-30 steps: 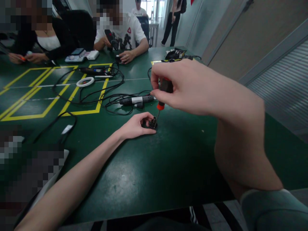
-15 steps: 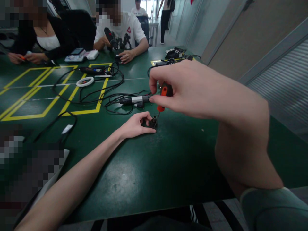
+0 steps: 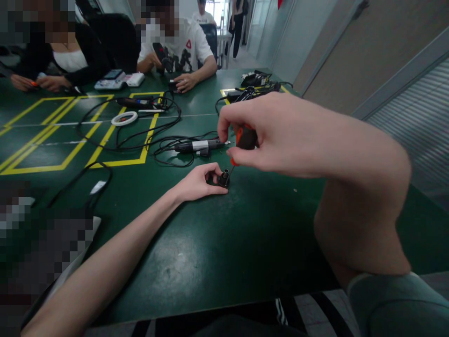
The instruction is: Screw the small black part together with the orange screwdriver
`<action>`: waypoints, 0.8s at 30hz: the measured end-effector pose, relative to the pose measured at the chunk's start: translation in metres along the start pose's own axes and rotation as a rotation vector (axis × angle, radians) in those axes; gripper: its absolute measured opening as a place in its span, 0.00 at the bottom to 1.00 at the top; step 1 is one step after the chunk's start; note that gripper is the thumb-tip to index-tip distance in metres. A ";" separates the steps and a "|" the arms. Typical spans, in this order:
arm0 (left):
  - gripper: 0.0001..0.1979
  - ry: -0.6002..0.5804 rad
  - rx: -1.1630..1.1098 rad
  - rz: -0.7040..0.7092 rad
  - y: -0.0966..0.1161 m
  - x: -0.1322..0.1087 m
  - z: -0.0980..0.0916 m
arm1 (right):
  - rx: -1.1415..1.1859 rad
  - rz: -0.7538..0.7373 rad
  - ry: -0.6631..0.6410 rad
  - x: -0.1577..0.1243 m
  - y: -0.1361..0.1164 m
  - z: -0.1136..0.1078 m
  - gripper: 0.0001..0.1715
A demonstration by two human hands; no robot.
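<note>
My left hand (image 3: 201, 182) rests on the green table, its thumb and fingers closed around a small dark part (image 3: 223, 178) with a short round post standing up from it. Above and to the right, my right hand (image 3: 266, 133) grips a screwdriver (image 3: 246, 138) with an orange and black handle. The thin shaft slants down to the left, and its tip meets the right side of the dark part. What the tip sits in is too small to make out.
Just beyond my hands lies a black and silver pen-shaped power tool (image 3: 199, 146) with coiled cables. Farther back are a white ring (image 3: 124, 119), another corded tool (image 3: 140, 103) and yellow tape outlines. Two people sit across the table (image 3: 196, 262). Dark gear (image 3: 257, 78) stands at the far right.
My right hand has turned and shifted slightly to the right, tilting the screwdriver handle that way. My left hand and the dark part stay in place.
</note>
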State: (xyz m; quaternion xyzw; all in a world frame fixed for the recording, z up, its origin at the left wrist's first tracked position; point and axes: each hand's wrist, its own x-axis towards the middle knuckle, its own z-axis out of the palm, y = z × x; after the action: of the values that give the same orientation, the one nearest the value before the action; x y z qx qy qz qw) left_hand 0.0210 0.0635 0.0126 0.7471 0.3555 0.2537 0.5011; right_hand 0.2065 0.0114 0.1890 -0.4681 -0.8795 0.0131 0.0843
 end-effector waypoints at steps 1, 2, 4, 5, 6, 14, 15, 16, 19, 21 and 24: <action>0.19 -0.005 -0.009 -0.004 -0.001 0.000 0.000 | 0.005 -0.003 -0.004 -0.001 0.000 0.000 0.10; 0.19 -0.007 -0.013 -0.005 -0.001 0.000 0.000 | 0.001 0.008 -0.007 -0.001 -0.001 0.000 0.09; 0.19 -0.005 -0.009 -0.001 -0.001 0.000 0.000 | -0.037 0.056 0.001 -0.002 -0.002 0.001 0.06; 0.19 -0.001 -0.002 0.002 -0.001 0.001 0.000 | -0.063 0.089 0.013 -0.001 -0.002 0.002 0.10; 0.19 0.002 0.005 0.003 -0.001 0.001 0.000 | -0.086 0.123 0.028 -0.001 -0.003 0.002 0.14; 0.19 0.001 0.006 0.004 -0.001 0.001 0.000 | 0.006 0.073 -0.006 0.000 -0.001 0.000 0.04; 0.19 0.002 0.003 0.006 -0.001 0.001 0.000 | -0.006 0.088 -0.008 0.000 -0.001 0.000 0.04; 0.19 0.004 0.000 0.008 -0.001 0.002 0.000 | -0.033 0.120 -0.004 0.000 -0.001 0.000 0.04; 0.19 0.003 -0.002 0.010 -0.001 0.001 0.000 | -0.112 0.247 0.018 0.000 -0.002 0.000 0.14; 0.19 0.002 -0.001 0.007 -0.001 0.001 0.000 | -0.095 0.261 0.024 0.000 -0.002 0.001 0.18; 0.19 -0.001 0.003 -0.001 0.000 0.001 0.000 | -0.026 0.186 0.010 0.001 -0.001 0.001 0.09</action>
State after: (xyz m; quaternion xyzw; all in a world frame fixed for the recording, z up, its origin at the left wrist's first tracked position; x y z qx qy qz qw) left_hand 0.0213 0.0644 0.0127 0.7478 0.3562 0.2525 0.5001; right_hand 0.2052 0.0116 0.1881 -0.5487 -0.8321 0.0071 0.0810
